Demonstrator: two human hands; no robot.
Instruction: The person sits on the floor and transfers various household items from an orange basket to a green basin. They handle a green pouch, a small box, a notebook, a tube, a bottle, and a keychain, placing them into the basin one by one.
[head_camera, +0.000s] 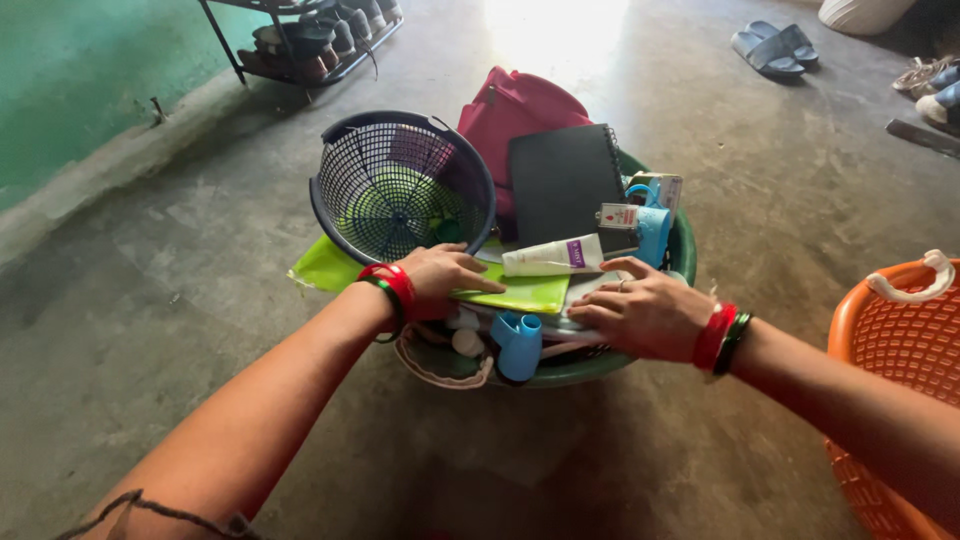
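A green basin on the floor is piled with things. My left hand lies flat on a lime-green folder, just below a dark blue mesh basket tipped on its side. My right hand rests on the pile near the basin's front rim, fingers spread, beside a white tube. A black spiral notebook leans on a pink bag. A blue plastic piece sits between my hands. Both wrists wear red and green bangles.
An orange mesh laundry basket stands at the right edge. A shoe rack with footwear sits at the back left by a green wall. Blue slippers and other shoes lie at the back right on the concrete floor.
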